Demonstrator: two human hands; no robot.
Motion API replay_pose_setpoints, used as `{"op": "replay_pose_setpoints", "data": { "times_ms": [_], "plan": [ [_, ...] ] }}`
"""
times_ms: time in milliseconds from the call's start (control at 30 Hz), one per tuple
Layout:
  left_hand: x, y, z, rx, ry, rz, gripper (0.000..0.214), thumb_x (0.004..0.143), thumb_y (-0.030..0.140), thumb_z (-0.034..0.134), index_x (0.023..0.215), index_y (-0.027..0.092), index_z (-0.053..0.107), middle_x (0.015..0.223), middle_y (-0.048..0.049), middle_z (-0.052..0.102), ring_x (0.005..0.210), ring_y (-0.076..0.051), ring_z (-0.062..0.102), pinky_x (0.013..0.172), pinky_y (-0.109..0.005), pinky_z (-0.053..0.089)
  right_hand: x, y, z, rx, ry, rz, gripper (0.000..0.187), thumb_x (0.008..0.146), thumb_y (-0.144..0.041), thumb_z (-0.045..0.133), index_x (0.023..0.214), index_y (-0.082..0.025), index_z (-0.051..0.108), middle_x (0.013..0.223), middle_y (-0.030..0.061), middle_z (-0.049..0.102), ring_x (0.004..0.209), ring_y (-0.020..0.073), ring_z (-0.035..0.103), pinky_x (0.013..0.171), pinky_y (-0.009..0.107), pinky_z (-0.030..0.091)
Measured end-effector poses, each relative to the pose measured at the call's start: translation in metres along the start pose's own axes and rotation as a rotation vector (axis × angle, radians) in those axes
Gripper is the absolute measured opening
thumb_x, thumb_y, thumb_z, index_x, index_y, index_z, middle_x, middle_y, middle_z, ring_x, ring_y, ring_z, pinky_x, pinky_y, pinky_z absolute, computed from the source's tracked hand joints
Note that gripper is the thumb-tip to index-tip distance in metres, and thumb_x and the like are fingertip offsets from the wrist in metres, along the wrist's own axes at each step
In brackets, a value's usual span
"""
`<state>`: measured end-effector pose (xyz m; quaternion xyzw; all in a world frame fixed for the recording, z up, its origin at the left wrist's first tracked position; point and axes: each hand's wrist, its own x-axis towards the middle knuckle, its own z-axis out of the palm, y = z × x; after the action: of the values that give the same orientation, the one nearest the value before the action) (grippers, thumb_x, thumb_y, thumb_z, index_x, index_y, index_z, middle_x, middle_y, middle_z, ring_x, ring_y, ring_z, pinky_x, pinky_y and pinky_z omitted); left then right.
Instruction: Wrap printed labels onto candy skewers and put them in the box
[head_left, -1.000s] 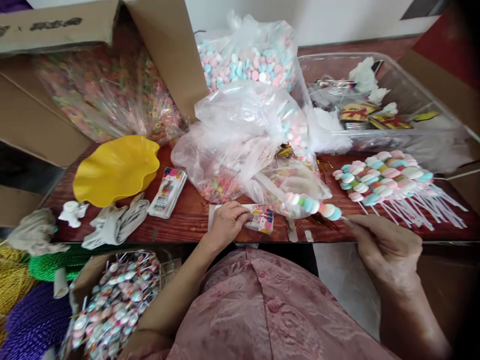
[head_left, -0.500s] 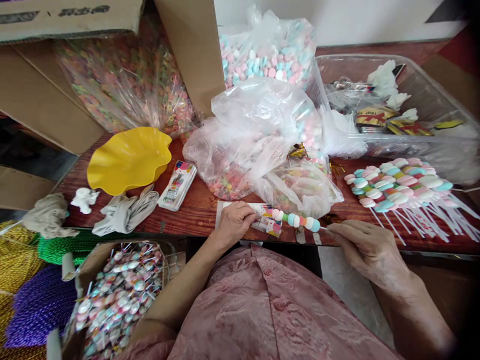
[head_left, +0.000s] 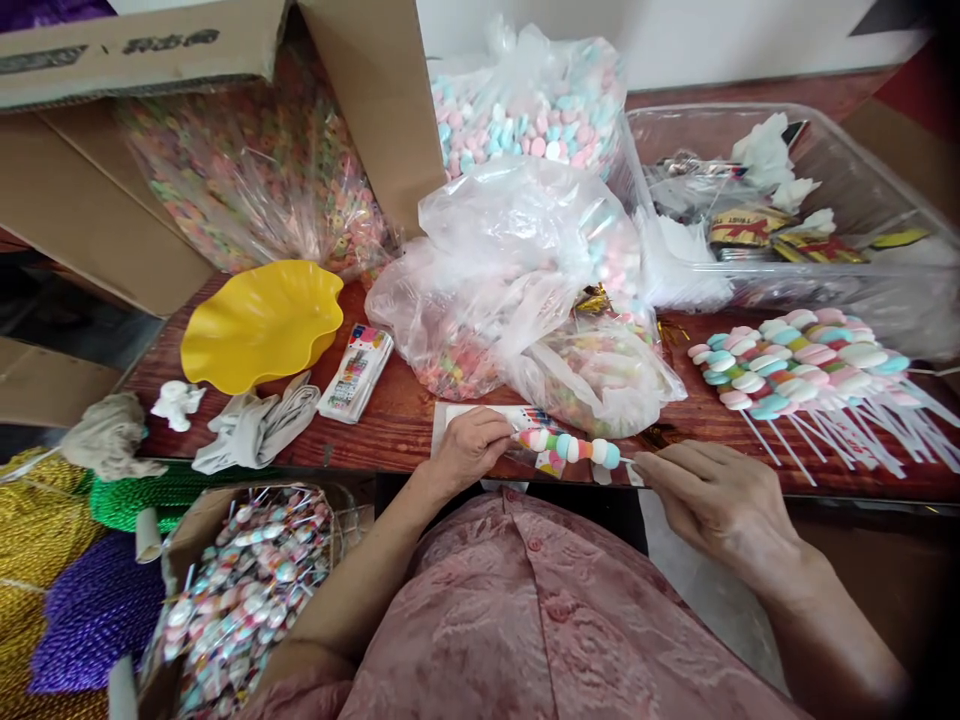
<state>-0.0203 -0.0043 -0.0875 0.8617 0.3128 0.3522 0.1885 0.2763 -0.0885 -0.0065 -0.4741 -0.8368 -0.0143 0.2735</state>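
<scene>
My right hand (head_left: 709,498) pinches the stick of a candy skewer (head_left: 574,447) of pastel discs, held level over the table's front edge. Its tip lies at the mouth of a small printed wrapper bag (head_left: 541,440), which my left hand (head_left: 466,447) pinches by the edge on the red-brown table (head_left: 397,425). Right of my hands lies a pile of several finished candy skewers (head_left: 795,360) with white sticks.
Clear plastic bags of pastel candies (head_left: 525,270) fill the table's middle and back. A yellow wavy bowl (head_left: 259,322), a stack of printed bags (head_left: 356,370) and rags lie left. A clear tub (head_left: 787,215) stands back right. A box of wrapped candies (head_left: 240,590) sits below left.
My right hand has moved the candy skewer left and down from over the plastic bag to the wrapper bag's mouth. My left hand has stayed on the wrapper bag.
</scene>
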Motion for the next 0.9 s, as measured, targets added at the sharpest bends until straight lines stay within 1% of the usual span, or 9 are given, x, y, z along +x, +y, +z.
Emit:
{"op": "replay_pose_setpoints", "data": {
  "times_ms": [67, 133, 267, 333, 400, 533, 667, 767, 900],
  "plan": [
    [-0.001, 0.0, 0.0, -0.001, -0.018, 0.003, 0.02, 0.095, 0.026, 0.056, 0.087, 0.016, 0.072, 0.084, -0.0077, 0.073, 0.081, -0.017, 0.066, 0.075, -0.03, 0.054, 0.001, 0.002, -0.006, -0.153, -0.041, -0.095, 0.018, 0.088, -0.013, 0.054, 0.09, -0.023, 0.069, 0.07, 0.0002, 0.066, 0.061, 0.0145, 0.057, 0.059, 0.03, 0.039],
    [-0.001, 0.001, 0.0, 0.002, -0.053, -0.011, 0.02, 0.095, 0.028, 0.056, 0.089, 0.017, 0.072, 0.086, -0.0079, 0.073, 0.083, -0.017, 0.066, 0.077, -0.031, 0.054, 0.003, 0.003, -0.013, -0.241, -0.043, -0.142, 0.02, 0.089, -0.013, 0.052, 0.091, -0.024, 0.068, 0.073, 0.001, 0.067, 0.061, 0.0147, 0.056, 0.058, 0.031, 0.038],
    [0.005, 0.003, 0.001, 0.054, -0.136, -0.009, 0.02, 0.092, 0.026, 0.058, 0.104, 0.017, 0.071, 0.095, -0.0096, 0.071, 0.087, -0.019, 0.063, 0.079, -0.035, 0.053, 0.008, -0.001, -0.014, -0.18, -0.028, -0.23, 0.021, 0.086, -0.008, 0.053, 0.096, -0.022, 0.067, 0.078, 0.0012, 0.069, 0.065, 0.0148, 0.059, 0.06, 0.031, 0.039],
    [0.01, 0.004, 0.0, 0.103, -0.191, -0.007, 0.027, 0.09, 0.021, 0.057, 0.113, 0.017, 0.069, 0.099, -0.0104, 0.069, 0.089, -0.02, 0.061, 0.079, -0.035, 0.052, 0.012, -0.004, -0.009, -0.156, -0.018, -0.262, 0.023, 0.085, -0.006, 0.053, 0.097, -0.02, 0.066, 0.079, 0.0023, 0.069, 0.067, 0.0154, 0.059, 0.06, 0.031, 0.04],
    [0.016, 0.006, -0.002, 0.166, -0.251, -0.001, 0.031, 0.087, 0.017, 0.055, 0.115, 0.017, 0.068, 0.101, -0.0107, 0.067, 0.091, -0.021, 0.058, 0.079, -0.034, 0.05, 0.015, -0.008, -0.003, -0.165, -0.007, -0.278, 0.023, 0.085, -0.005, 0.052, 0.097, -0.018, 0.065, 0.078, 0.0033, 0.069, 0.068, 0.0158, 0.059, 0.06, 0.031, 0.039],
    [0.025, 0.009, -0.005, 0.255, -0.31, 0.021, 0.021, 0.082, 0.015, 0.057, 0.099, 0.016, 0.07, 0.102, -0.0104, 0.067, 0.092, -0.023, 0.053, 0.081, -0.036, 0.046, 0.022, -0.015, 0.005, -0.216, 0.003, -0.285, 0.021, 0.085, -0.006, 0.05, 0.095, -0.017, 0.065, 0.078, 0.0042, 0.069, 0.066, 0.0164, 0.057, 0.059, 0.032, 0.037],
    [0.028, 0.014, -0.01, 0.289, -0.26, -0.004, 0.011, 0.082, 0.022, 0.061, 0.089, 0.016, 0.066, 0.096, -0.0103, 0.069, 0.095, -0.025, 0.054, 0.084, -0.04, 0.044, 0.027, -0.013, -0.003, -0.276, 0.03, -0.282, 0.022, 0.085, -0.006, 0.051, 0.097, -0.018, 0.065, 0.075, 0.0024, 0.068, 0.065, 0.0162, 0.056, 0.059, 0.033, 0.037],
    [0.031, 0.021, -0.014, 0.296, -0.232, -0.017, 0.015, 0.085, 0.03, 0.061, 0.086, 0.016, 0.063, 0.085, -0.0088, 0.067, 0.085, -0.023, 0.058, 0.076, -0.037, 0.043, 0.032, -0.011, -0.013, -0.29, 0.04, -0.3, 0.021, 0.085, -0.006, 0.053, 0.099, -0.018, 0.065, 0.075, 0.0023, 0.067, 0.065, 0.0156, 0.056, 0.058, 0.033, 0.035],
    [0.037, 0.031, -0.015, 0.203, -0.282, -0.047, 0.019, 0.086, 0.034, 0.065, 0.086, 0.017, 0.058, 0.078, -0.0043, 0.065, 0.072, -0.019, 0.06, 0.064, -0.03, 0.04, 0.042, -0.017, -0.014, -0.272, 0.024, -0.367, 0.017, 0.088, -0.009, 0.052, 0.095, -0.017, 0.064, 0.072, 0.002, 0.065, 0.063, 0.0153, 0.052, 0.058, 0.033, 0.034]
  ]
}}
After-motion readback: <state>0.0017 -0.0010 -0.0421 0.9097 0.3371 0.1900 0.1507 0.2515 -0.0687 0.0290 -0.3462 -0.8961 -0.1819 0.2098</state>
